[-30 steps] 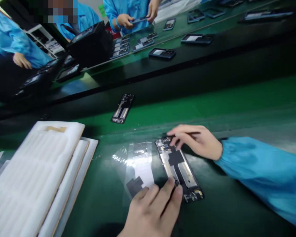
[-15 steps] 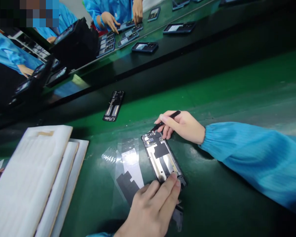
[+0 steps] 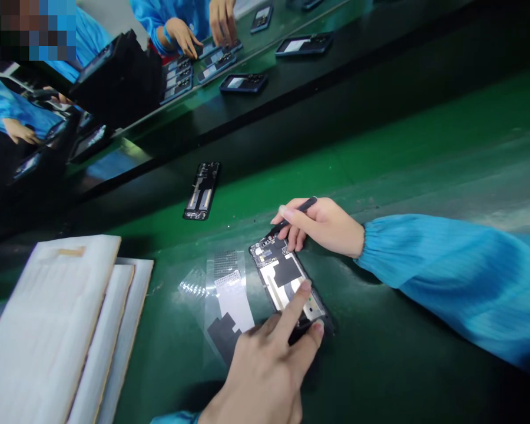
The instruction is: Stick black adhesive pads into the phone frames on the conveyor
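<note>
An opened phone (image 3: 287, 274) with bare circuitry and a silvery lower part lies tilted on the green work surface. My right hand (image 3: 313, 224) is closed around a black pen-like tool (image 3: 307, 205), whose tip is at the phone's upper end. From below, my left hand (image 3: 269, 353) reaches over the phone's lower half, fingers spread, one fingertip on the silvery area and another at the lower edge. Left of the phone lie clear plastic sheets (image 3: 225, 261) bearing a white piece (image 3: 236, 300) and a dark grey cut sheet (image 3: 223, 335).
Another opened phone (image 3: 202, 191) lies farther back. White padded boards (image 3: 57, 318) stand at the left. Behind a dark ledge, a person's hands (image 3: 181, 35) touch several phones on a raised surface; a dark phone (image 3: 244, 83) lies nearer its edge. Another person is at the upper left.
My left hand's fingers have spread, with one fingertip moving up along the phone. The tool stays at the phone's upper end. The view has shifted slightly.
</note>
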Tool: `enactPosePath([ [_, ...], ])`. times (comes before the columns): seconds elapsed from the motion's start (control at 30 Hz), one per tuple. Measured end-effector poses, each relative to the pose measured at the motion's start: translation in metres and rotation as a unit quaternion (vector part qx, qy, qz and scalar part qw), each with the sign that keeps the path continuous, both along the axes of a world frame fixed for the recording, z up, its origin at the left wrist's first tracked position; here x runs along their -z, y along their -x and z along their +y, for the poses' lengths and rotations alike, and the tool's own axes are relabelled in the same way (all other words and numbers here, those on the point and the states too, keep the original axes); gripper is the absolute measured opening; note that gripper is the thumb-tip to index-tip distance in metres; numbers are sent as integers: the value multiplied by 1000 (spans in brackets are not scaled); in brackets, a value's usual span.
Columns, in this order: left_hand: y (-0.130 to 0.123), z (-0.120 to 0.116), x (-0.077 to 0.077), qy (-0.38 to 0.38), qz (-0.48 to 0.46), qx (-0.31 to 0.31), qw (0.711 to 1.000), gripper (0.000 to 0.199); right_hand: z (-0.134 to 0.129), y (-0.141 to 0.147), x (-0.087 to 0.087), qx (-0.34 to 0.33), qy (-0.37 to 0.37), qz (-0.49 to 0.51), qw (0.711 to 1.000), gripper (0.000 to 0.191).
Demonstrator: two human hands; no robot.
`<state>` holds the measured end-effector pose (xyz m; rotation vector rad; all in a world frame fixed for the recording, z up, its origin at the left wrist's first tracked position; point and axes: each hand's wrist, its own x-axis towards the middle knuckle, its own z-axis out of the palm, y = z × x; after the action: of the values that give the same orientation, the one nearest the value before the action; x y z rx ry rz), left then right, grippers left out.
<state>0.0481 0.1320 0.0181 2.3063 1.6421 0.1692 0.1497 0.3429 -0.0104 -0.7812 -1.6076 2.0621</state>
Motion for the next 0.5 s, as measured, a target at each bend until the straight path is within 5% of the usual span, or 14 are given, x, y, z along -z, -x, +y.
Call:
enactPosePath([
  [0.17, 8, -18, 11, -28, 130, -120, 984, 69, 25, -1, -6, -4, 42, -22, 999, 38],
  [0.3, 44, -57, -9, -70, 127, -299, 943, 68, 45, -17, -21, -25, 9, -119, 993, 35],
  [0.37, 65, -80, -18, -115, 177, -420, 883, 63, 25, -27, -27, -40, -35, -192, 980, 27],
  [0.47, 87, -113, -10, -115, 173, -441, 873, 48, -39, -37, -28, -27, -172, -278, 945, 20],
  [0.5, 91, -122, -2, -117, 166, -428, 881, 41, -60, -39, -26, -35, -319, -336, 886, 18],
])
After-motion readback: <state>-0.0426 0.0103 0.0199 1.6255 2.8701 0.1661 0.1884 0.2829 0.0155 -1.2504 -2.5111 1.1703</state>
